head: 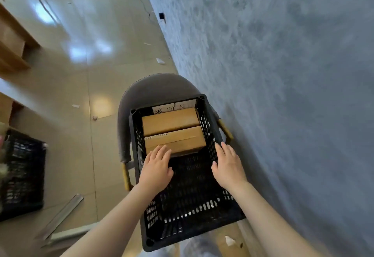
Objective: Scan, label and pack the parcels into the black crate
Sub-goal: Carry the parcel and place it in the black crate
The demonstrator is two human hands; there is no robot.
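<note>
A black perforated crate (211,135) sits on a grey chair. Two brown cardboard parcels lie side by side in its far half: the far parcel (170,121) against the back wall, the near parcel (178,140) in front of it with a strip of tape on top. My left hand (156,167) rests flat with spread fingers on the near parcel's front left corner. My right hand (228,165) hovers over the crate's right side, fingers extended near the right wall, holding nothing. The crate's near half shows bare black floor.
The grey chair (153,86) with wooden legs stands beside a grey textured wall (283,74). A second black crate (22,173) sits on the floor at left. Wooden shelving (12,42) is at far left. Metal strips (62,216) and paper scraps lie on the tiled floor.
</note>
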